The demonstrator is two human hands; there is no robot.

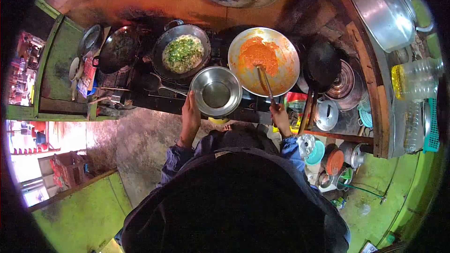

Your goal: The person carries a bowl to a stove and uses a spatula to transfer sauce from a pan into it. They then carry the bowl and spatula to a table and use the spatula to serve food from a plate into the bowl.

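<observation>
My left hand [190,118] grips a shiny metal bowl [236,94] by its left side, the fingers closed at the rim. Only a little clear liquid or bare shiny bottom shows inside it. In my right hand [281,118] is the handle of a spatula [268,84], its head resting in orange-red paste [258,55]. That paste lies in a wide metal wok [287,72] on the stove. Left of it, a dark wok [159,47] holds food topped with chopped greens [180,50]. A metal ladle [166,87] lies between that wok and the bowl.
An empty dark wok [117,49] stands at the left end of the stove. To the right are a black pan [323,63], a metal lid [326,115] and plastic bottles [417,79]. A large pot [384,14] sits upper right; a turquoise basin [316,152] is below.
</observation>
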